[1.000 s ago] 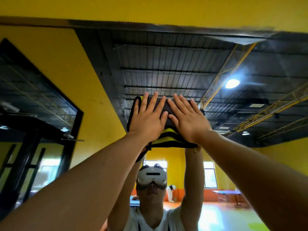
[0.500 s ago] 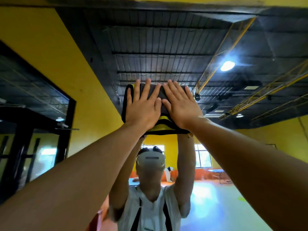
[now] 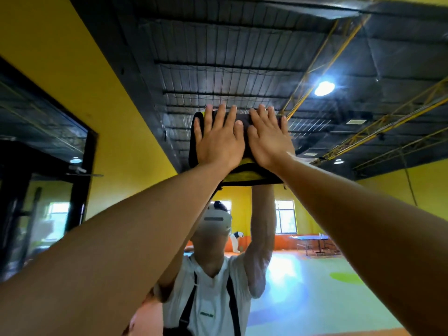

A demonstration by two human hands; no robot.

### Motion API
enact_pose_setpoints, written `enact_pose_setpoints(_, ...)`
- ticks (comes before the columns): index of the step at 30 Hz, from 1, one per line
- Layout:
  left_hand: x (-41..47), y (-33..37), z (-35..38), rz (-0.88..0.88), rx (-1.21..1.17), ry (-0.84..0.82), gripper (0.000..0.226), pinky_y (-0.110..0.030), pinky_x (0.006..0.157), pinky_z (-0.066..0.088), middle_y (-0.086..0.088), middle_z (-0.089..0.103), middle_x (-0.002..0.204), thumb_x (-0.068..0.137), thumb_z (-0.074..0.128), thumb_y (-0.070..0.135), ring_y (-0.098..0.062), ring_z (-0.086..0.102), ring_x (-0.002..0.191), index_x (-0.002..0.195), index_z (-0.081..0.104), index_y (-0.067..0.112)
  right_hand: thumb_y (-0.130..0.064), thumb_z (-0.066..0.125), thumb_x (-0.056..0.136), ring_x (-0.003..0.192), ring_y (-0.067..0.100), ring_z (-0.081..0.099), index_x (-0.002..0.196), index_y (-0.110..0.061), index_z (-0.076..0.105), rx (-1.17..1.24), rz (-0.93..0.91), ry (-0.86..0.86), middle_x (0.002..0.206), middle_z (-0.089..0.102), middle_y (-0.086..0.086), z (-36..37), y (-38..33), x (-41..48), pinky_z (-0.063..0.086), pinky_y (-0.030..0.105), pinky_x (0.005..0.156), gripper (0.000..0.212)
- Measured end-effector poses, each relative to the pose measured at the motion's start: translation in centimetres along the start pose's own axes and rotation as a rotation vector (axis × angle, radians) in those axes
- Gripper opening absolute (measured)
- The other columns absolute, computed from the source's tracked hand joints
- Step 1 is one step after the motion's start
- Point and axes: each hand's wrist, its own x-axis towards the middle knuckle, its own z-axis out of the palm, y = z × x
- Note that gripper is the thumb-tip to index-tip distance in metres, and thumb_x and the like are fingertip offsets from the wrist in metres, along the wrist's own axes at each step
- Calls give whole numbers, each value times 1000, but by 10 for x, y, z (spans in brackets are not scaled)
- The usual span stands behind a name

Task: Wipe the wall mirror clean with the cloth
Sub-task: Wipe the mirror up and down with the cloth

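Observation:
The wall mirror [image 3: 315, 275] fills the middle and right of the view and reflects a hall with a dark ceiling. A folded black cloth with yellow stripes [image 3: 244, 177] lies flat against the glass high up. My left hand [image 3: 219, 139] presses on the cloth's left half with straight, spread fingers. Beside it, thumb almost touching thumb, my right hand [image 3: 269, 138] presses on the right half, also flat. Both arms reach up and forward. Most of the cloth is hidden under the hands.
A yellow wall [image 3: 80, 76] borders the mirror on the left, with a dark-framed glass opening [image 3: 43, 166] further left. The mirror shows a person in a white shirt and headset, plus a blue table-tennis table [image 3: 315, 241] far back.
The view has tilted and both hands with the cloth have slid a little across the upper glass; the hands stay flat on the cloth, side by side.

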Motion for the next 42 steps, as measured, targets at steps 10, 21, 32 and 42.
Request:
enact_pose_setpoints(10,-10,-2,17,56,168,117,55,-53,127,-4,4,-6,173,109,10,45,-25,-13,159,163,4,38,-47,14,111,160,18,-7,164,-34,13,-138,-104,185,174,4,2,25,13,-13,-10,44,128,55)
enact_pose_setpoints(21,-79,0,37,104,139,157,58,-56,127,6,0,6,173,107,11,44,-29,-1,159,164,12,33,-44,18,109,160,19,0,164,-31,21,-153,-96,195,173,11,2,42,25,-80,-4,44,129,56)
enact_pose_setpoints(32,-169,2,52,157,75,85,60,-54,127,0,-3,-1,174,107,3,44,-30,-9,159,165,10,29,-42,26,109,160,21,7,163,-27,26,-203,-112,239,172,18,4,67,41,-169,8,50,129,55)
enact_pose_setpoints(42,-220,6,65,127,92,56,59,-54,127,3,-2,-4,174,109,10,47,-30,-9,159,165,5,29,-38,27,110,160,26,7,163,-19,27,-231,-189,226,172,15,9,77,51,-218,11,55,128,56)
